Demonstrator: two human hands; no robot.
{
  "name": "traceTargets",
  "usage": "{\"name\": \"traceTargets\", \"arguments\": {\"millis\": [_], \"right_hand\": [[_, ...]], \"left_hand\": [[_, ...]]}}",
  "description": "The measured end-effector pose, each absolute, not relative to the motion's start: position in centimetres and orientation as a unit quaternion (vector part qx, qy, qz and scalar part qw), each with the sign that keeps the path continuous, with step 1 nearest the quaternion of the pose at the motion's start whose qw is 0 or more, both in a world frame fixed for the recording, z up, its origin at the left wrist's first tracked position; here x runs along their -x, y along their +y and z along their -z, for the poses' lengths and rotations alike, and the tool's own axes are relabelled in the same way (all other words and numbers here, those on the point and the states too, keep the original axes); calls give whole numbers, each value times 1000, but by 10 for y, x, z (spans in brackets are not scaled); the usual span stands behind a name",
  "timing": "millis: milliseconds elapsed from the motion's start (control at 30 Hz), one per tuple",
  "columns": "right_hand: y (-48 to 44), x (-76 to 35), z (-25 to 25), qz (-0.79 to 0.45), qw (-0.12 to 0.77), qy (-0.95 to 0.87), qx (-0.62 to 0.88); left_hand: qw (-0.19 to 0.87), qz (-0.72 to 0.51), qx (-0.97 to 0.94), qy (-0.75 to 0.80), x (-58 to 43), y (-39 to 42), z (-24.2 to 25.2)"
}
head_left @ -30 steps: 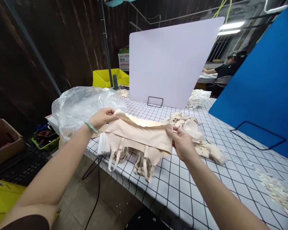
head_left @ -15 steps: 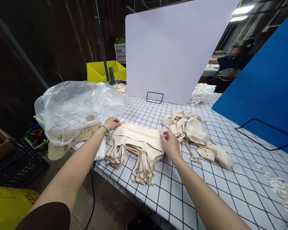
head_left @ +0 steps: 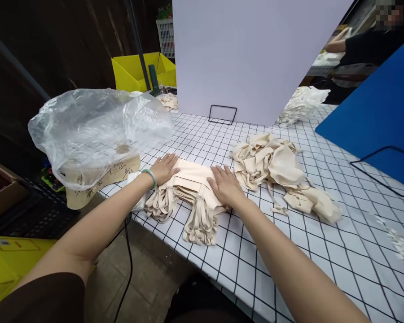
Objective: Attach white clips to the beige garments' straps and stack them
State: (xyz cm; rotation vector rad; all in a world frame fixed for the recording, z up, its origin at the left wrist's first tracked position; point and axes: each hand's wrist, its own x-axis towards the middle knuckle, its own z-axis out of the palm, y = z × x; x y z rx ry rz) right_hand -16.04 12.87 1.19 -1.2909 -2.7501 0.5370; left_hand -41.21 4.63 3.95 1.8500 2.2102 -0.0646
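Observation:
A stack of beige strapped garments [head_left: 191,175] lies near the table's front edge, its layers aligned and its looped straps hanging in bunches toward me. My left hand [head_left: 164,168] rests flat on the stack's left side, fingers stretched out, a green bangle on the wrist. On the right side my right hand [head_left: 226,185] presses down palm first, fingers extended. Just right of it sits a loose heap of crumpled beige garments [head_left: 269,161], with a few pieces trailing toward the right.
A clear plastic bag [head_left: 97,130] covers part of a marked brown paper piece [head_left: 121,169] at left. A lilac panel [head_left: 249,58] and a blue panel [head_left: 384,112] stand on the grid-patterned table [head_left: 256,251]. Behind the panels, a person [head_left: 366,54] works at right.
Both hands went from pinching the top garment's edges to lying flat on the stack. The top garment now lies down on it. The view has tilted down.

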Motion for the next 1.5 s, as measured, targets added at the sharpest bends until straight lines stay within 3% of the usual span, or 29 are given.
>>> {"name": "traceTargets", "arguments": {"millis": [100,267,433,633,900,1033,1133,1267,1333,1500], "right_hand": [[128,160,-14,-171,7,-889,425],[129,164,-44,-120,47,-910,394],[123,200,-64,-200,65,-952,222],[117,239,-44,-262,-15,-953,154],[117,236,-30,-254,-32,-955,150],[120,241,-33,-264,-41,-951,155],[119,233,-49,-287,28,-944,160],[85,180,-72,-280,299,-894,181],[54,142,-71,-274,350,-874,195],[-8,84,-24,-228,296,-903,215]], "left_hand": [[105,-11,-634,766,410,39,-53],[-93,-274,-634,717,366,-36,-73],[-115,-214,-646,723,312,-115,-50],[-53,-227,-606,761,312,-121,-34],[193,-375,-528,737,339,-129,-66],[207,-358,-517,749,349,-129,-62],[117,-350,-529,764,351,-121,-67],[-59,-343,-599,721,341,-82,-90],[-26,-308,-669,676,333,-49,-98],[138,-68,-732,664,318,35,-84]]}}
